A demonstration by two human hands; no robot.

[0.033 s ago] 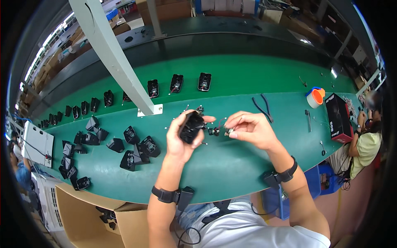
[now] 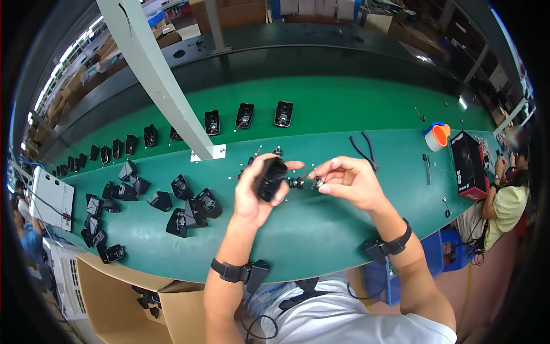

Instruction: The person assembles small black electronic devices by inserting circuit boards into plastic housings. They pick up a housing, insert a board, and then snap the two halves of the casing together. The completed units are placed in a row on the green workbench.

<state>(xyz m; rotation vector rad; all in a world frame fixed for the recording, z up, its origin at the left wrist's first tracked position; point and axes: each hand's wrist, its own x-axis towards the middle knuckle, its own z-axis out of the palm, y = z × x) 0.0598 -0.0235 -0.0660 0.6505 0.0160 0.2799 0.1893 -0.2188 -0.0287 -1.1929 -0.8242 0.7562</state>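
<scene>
My left hand (image 2: 251, 194) was wrapped around a black plastic housing with an angular shell (image 2: 269, 179), my fingers behind it and my thumb against its lower right edge. I held it above the smooth dark-green tabletop (image 2: 321, 246), tilted. My right hand (image 2: 350, 182) was just beside it, pinching a small part with dark and pale surfaces (image 2: 318, 183) between thumb and fingertips; its finer detail was too small to make out. The housing and the part were apart, and between them was a small black component with a red wire (image 2: 296, 183).

Beyond my left hand lay another small dark component (image 2: 278, 151). To my left, loose black angular casings (image 2: 195, 206) were scattered in groups over the tabletop. Farther off, past the thick pale-grey metal post (image 2: 163, 86), a row of open black shells with small parts inside (image 2: 244, 116) ran along the bright-green strip (image 2: 344, 103).

On my right were dark-blue-handled pliers (image 2: 369, 152), spread apart, and a slim metal tool (image 2: 427, 168), near a black-and-red printed carton (image 2: 468, 165). A co-worker in a pale-yellow top (image 2: 510, 206) sat beyond it.
</scene>
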